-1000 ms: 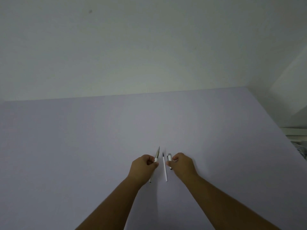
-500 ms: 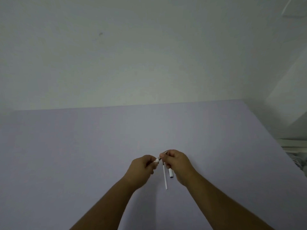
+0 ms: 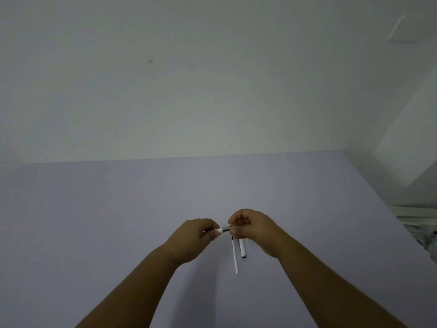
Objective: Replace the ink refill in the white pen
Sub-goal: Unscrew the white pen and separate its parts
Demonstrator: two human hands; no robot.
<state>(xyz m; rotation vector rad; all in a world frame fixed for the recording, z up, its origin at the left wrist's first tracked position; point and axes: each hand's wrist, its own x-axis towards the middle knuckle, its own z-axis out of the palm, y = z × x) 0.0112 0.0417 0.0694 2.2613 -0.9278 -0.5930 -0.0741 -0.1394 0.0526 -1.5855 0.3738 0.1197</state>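
I hold the white pen [image 3: 223, 230] level between both hands, a little above the lilac table [image 3: 118, 209]. My left hand [image 3: 196, 240] grips its white barrel end. My right hand [image 3: 254, 229] pinches the grey tip section. Only a short stretch of the pen shows between my fingers. Below my hands a thin white ink refill [image 3: 235, 256] lies on the table, pointing away from me. Just right of it lies the white pen cap [image 3: 242, 248], partly under my right hand.
A pale wall rises behind the table's far edge. The table's right edge runs diagonally down the right side, with white rails and clutter [image 3: 421, 223] beyond it.
My right hand let go of the cap, which now lies on the table, and moved onto the pen's tip. Both hands lifted the pen and turned it level.
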